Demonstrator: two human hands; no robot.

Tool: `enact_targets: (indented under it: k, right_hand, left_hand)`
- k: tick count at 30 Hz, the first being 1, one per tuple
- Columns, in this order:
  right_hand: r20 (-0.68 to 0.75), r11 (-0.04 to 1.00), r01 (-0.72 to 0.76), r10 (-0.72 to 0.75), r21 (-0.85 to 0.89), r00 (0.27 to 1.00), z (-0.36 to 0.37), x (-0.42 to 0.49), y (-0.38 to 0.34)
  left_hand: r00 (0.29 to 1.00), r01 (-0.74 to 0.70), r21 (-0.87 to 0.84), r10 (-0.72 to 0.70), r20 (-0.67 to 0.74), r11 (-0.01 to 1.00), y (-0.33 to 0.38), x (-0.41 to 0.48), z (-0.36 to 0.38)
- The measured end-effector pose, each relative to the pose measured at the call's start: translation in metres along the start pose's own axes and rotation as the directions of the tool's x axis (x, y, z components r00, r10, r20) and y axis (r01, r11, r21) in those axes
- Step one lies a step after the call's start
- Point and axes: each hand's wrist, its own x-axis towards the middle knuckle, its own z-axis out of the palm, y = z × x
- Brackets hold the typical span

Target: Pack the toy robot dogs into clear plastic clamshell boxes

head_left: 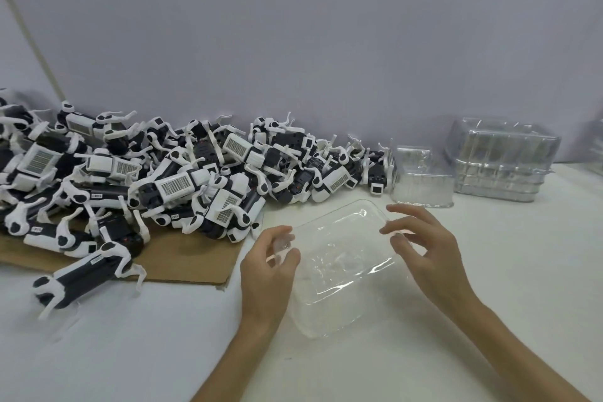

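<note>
Two hands on one clear clamshell box (339, 268), low over the white worktop (326, 369).
- Left hand (267, 261): thumb and curled fingers pinch the box's left rim.
- Right hand (424, 254): thumb and middle fingers nip the right rim near its far corner. The index finger is stretched out above the plastic.
- The box spans the gap between the hands. Motion blur hides whether its near edge touches the worktop.

Beyond and left of the left hand:
- A heap of black-and-white toy robot dogs (195, 173) is banked against the grey wall (293, 42), legs tangled.
- The heap's near edge comes close to the left fingertips.
- A brown cardboard sheet (195, 261) lies under the heap, its near corner just left of the left wrist.
- One stray dog (85, 281) lies on its side across the cardboard's near edge, well left of the left hand.

Beyond the right hand:
- A single clear box (421, 179) stands touching the heap's right end.
- Farther right, a stack of clamshell boxes (502, 163) sits close to the wall.

White worktop shows right of the right hand out to the frame edge, and on the near side of both forearms.
</note>
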Motion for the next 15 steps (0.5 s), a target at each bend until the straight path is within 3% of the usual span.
enact_targets:
  k: [3,6,9,12,15]
  right_hand:
    - [-0.005,0.987,0.041,-0.043,-0.156,0.999,0.005,-0.002,-0.005]
    - [-0.043,0.868,0.286,-0.331,-0.405,0.943,0.006,-0.003,-0.015]
    - [-0.004,0.810,0.441,-0.479,-0.387,0.878,0.014,-0.009,-0.032]
    - [0.058,0.845,0.360,-0.368,-0.397,0.928,0.030,-0.021,-0.041]
    - [0.151,0.878,0.222,-0.172,-0.425,0.973,0.040,-0.031,-0.039]
  left_hand:
    - [0.977,-0.181,0.086,0.189,-0.099,0.980,0.004,-0.005,0.003]
    - [0.900,-0.386,0.185,0.413,-0.141,0.904,0.006,-0.008,0.003]
    - [0.797,-0.559,0.255,0.596,-0.098,0.789,0.007,-0.013,0.006]
    - [0.716,-0.662,0.295,0.698,-0.024,0.689,0.005,-0.021,0.012]
    - [0.693,-0.687,0.291,0.720,-0.013,0.666,0.004,-0.022,0.013]
